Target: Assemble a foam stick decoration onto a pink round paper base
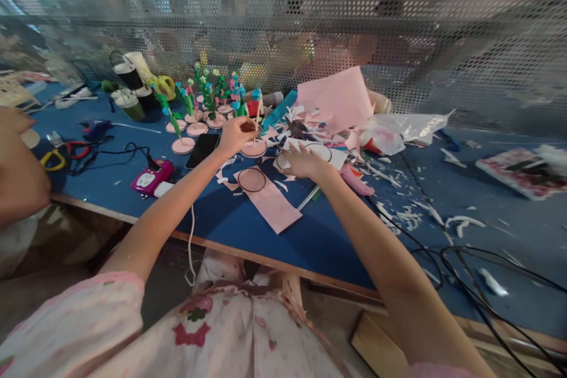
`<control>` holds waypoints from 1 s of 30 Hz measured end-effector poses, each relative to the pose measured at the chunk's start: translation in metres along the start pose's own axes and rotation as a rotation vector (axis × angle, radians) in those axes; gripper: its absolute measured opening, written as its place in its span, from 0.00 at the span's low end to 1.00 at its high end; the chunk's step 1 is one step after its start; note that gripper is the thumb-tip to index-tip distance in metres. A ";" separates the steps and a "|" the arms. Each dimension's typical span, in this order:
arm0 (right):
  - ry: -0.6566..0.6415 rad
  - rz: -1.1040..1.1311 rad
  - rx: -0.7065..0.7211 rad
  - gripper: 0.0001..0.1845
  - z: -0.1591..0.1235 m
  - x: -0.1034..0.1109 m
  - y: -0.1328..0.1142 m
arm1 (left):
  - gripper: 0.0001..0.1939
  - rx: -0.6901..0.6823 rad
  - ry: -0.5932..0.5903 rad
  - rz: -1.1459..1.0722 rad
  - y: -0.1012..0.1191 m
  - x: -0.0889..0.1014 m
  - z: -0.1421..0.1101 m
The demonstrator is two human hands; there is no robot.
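Note:
My left hand (238,133) is closed, with thumb and fingers pinched on a thin pale stick (257,121) that stands upright. A blue flower tops the stick, and its foot is at a round pink base (253,149). To the right, my right hand (303,161) lies with fingers stretched out over a white sheet (337,157) marked with a dark circle. What is under that palm is hidden. Between my arms lies a pink paper strip (279,209) with a dark ring-shaped outline on a round piece (251,179) at its upper end.
Several small flower stems on pink discs (197,129) stand behind my left hand, near a black phone (202,150). A magenta power adapter (153,177), scissors (53,158), a pink glue gun (357,182), paper scraps, black cables (465,271) and another person's arm (20,171) surround the area.

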State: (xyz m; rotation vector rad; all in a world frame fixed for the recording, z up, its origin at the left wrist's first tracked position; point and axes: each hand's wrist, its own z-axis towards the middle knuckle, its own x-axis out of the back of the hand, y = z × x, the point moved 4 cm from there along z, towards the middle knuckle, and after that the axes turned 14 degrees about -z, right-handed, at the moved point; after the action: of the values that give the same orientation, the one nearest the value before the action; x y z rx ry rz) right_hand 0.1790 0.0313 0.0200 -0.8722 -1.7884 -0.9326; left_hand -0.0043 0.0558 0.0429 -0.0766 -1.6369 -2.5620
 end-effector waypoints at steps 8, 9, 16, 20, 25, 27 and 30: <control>-0.093 -0.025 -0.008 0.42 -0.004 0.002 0.003 | 0.07 -0.043 -0.022 0.065 -0.014 -0.009 -0.008; -0.101 -0.028 -0.010 0.43 -0.004 0.002 0.003 | 0.07 -0.052 -0.020 0.080 -0.017 -0.009 -0.008; -0.137 -0.042 -0.026 0.44 -0.002 0.000 0.004 | 0.07 -0.103 -0.052 0.103 -0.029 -0.010 -0.006; -0.152 -0.044 -0.032 0.44 -0.003 0.000 0.003 | 0.11 -0.129 -0.040 0.122 -0.032 -0.009 -0.008; -0.148 -0.049 -0.035 0.44 -0.005 0.001 0.002 | 0.12 -0.160 -0.016 0.161 -0.031 -0.006 -0.010; -0.151 -0.048 -0.034 0.45 -0.006 0.001 0.002 | 0.12 -0.176 -0.018 0.171 -0.031 -0.006 -0.011; -0.159 -0.042 -0.034 0.45 -0.005 0.000 0.002 | 0.11 -0.198 -0.024 0.188 -0.031 -0.005 -0.011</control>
State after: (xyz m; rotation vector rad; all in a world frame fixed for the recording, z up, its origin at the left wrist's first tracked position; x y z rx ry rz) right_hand 0.1829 0.0280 0.0218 -0.9562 -1.9373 -0.9445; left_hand -0.0026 0.0589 0.0098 -0.2645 -1.3093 -2.5762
